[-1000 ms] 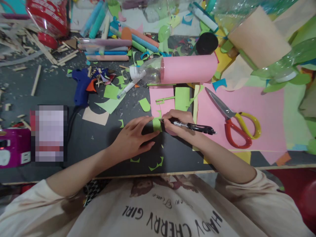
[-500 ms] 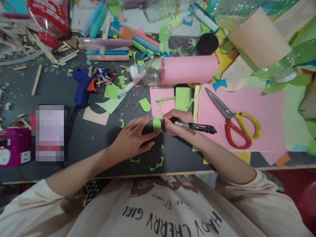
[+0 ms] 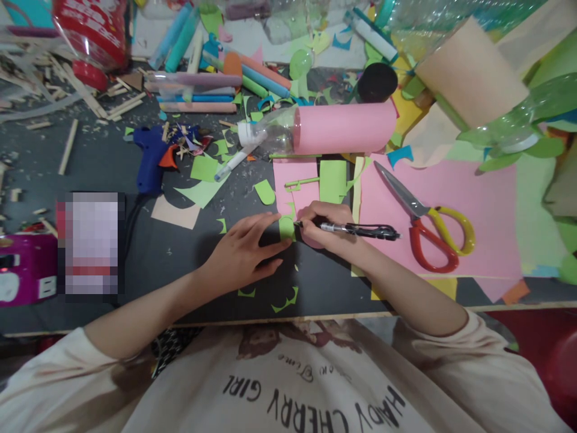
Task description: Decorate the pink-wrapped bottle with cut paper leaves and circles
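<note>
My right hand [image 3: 325, 221] grips a black pen [image 3: 360, 230], its tip touching a small green paper piece [image 3: 286, 228] on the dark table. My left hand [image 3: 246, 251] lies flat with fingers stretched out, pinning that green piece from the left. A pink paper scrap [image 3: 295, 180] lies just behind the hands, with a green rectangle [image 3: 333, 180] on it.
Red-and-yellow scissors [image 3: 428, 222] rest on a pink sheet [image 3: 469, 228] at right. A plastic bottle wrapped in pink paper [image 3: 333, 127] lies behind. A blue glue gun [image 3: 151, 156] sits left, green offcuts [image 3: 285, 300] near the table edge, chalk-like sticks [image 3: 198, 90] and wood strips at back.
The pen's rear end has swung slightly so it lies more level. Both hands stay in the same place on the green piece.
</note>
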The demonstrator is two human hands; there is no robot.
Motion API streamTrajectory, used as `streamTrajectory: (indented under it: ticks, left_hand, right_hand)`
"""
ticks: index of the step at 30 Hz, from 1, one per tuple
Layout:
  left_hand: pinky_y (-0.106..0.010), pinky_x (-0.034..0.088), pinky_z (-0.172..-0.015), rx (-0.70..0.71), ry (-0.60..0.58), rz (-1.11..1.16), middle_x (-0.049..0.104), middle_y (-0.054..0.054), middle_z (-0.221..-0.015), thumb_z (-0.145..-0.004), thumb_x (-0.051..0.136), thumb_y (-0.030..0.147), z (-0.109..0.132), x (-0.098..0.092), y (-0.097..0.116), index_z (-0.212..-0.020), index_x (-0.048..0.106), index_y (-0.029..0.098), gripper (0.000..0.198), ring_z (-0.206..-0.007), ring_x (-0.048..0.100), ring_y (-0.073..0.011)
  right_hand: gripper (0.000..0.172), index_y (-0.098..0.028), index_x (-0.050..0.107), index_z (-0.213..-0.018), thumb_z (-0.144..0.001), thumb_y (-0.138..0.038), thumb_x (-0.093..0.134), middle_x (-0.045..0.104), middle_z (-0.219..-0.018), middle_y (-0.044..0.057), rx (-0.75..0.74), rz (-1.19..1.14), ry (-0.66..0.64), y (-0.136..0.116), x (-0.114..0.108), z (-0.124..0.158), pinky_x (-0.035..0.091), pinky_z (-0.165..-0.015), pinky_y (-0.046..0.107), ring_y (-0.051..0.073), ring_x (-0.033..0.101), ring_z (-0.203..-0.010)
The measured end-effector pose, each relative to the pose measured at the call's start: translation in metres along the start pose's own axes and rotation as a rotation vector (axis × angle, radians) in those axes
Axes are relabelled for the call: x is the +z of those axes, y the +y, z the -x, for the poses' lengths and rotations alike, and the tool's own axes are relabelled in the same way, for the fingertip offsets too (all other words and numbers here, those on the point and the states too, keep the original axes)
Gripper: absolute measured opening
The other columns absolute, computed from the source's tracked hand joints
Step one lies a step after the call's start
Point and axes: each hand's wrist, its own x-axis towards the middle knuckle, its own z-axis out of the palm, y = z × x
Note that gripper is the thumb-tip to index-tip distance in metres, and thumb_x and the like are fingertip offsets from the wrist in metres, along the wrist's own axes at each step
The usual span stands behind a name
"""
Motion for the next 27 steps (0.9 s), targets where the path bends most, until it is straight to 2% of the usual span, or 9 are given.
streamTrajectory:
  ticks: [2,4,8,11,14,18,23,27]
  left_hand:
    - [-0.047,0.049,-0.101,0.007,0.015,0.005,0.052,-0.015,-0.135,-0.092,0.054,0.027,0.0,0.0,0.0,-0.113,0.068,0.023,0.026,-0.126,0.053,-0.0308]
    - [-0.047,0.049,-0.101,0.013,0.027,0.011,0.052,-0.016,-0.134,-0.092,0.053,0.027,-0.001,0.0,0.0,-0.113,0.068,0.022,0.026,-0.125,0.054,-0.0313]
    - [-0.048,0.05,-0.1,0.019,0.031,0.014,0.053,-0.016,-0.132,-0.092,0.053,0.027,-0.001,0.0,0.0,-0.114,0.068,0.022,0.027,-0.123,0.055,-0.0317]
    - [-0.048,0.051,-0.098,0.019,0.04,0.016,0.054,-0.016,-0.129,-0.092,0.053,0.027,0.0,0.001,-0.001,-0.114,0.068,0.022,0.027,-0.12,0.056,-0.031]
    - [-0.047,0.051,-0.097,0.022,0.058,0.012,0.055,-0.015,-0.126,-0.092,0.052,0.027,0.0,0.003,-0.002,-0.113,0.069,0.023,0.027,-0.116,0.058,-0.0296]
    - [-0.046,0.05,-0.099,0.024,0.056,0.003,0.057,-0.013,-0.124,-0.092,0.053,0.029,0.003,0.006,-0.004,-0.114,0.068,0.024,0.027,-0.115,0.058,-0.0283]
    - [-0.045,0.049,-0.1,0.046,0.013,-0.028,0.06,-0.012,-0.121,-0.093,0.051,0.028,0.003,0.006,-0.006,-0.12,0.065,0.024,0.03,-0.115,0.058,-0.0268]
    - [-0.044,0.05,-0.097,0.076,0.032,-0.044,0.061,-0.013,-0.118,-0.094,0.05,0.026,0.0,0.004,-0.004,-0.118,0.066,0.022,0.029,-0.111,0.06,-0.0265]
  right_hand:
    - [0.018,-0.02,0.05,-0.058,-0.076,-0.022,0.053,0.057,-0.057,-0.002,-0.008,-0.039,0.036,0.001,-0.001,0.002,0.04,-0.052,0.023,0.01,0.05,-0.05]
    - [0.019,-0.02,0.056,-0.064,-0.082,-0.025,0.055,0.061,-0.061,-0.002,-0.026,-0.073,0.067,0.002,-0.002,0.004,0.043,-0.052,0.023,0.01,0.053,-0.051]
    - [0.024,-0.02,0.069,-0.092,-0.094,-0.036,0.051,0.075,-0.086,0.005,-0.16,-0.026,0.095,0.001,-0.005,0.006,0.054,-0.071,0.027,0.015,0.069,-0.075]
    - [0.019,-0.022,0.07,-0.099,-0.093,-0.03,0.054,0.077,-0.092,0.005,-0.274,0.15,0.061,0.002,-0.004,0.003,0.053,-0.083,0.032,0.018,0.069,-0.085]
    - [0.019,-0.024,0.07,-0.102,-0.091,-0.023,0.055,0.078,-0.094,0.003,-0.32,0.292,0.025,0.006,-0.002,-0.001,0.052,-0.081,0.033,0.019,0.067,-0.084]
    - [0.022,-0.023,0.069,-0.101,-0.089,-0.018,0.051,0.078,-0.092,0.002,-0.406,0.366,0.007,0.015,0.003,-0.004,0.051,-0.079,0.032,0.018,0.066,-0.082]
    - [0.023,-0.024,0.066,-0.102,-0.088,-0.017,0.049,0.076,-0.088,0.001,-0.462,0.387,0.021,0.023,0.006,-0.007,0.049,-0.075,0.033,0.018,0.067,-0.08]
    - [0.021,-0.023,0.061,-0.104,-0.087,-0.017,0.051,0.075,-0.091,0.002,-0.505,0.341,0.017,0.019,0.005,-0.007,0.049,-0.075,0.033,0.019,0.066,-0.082]
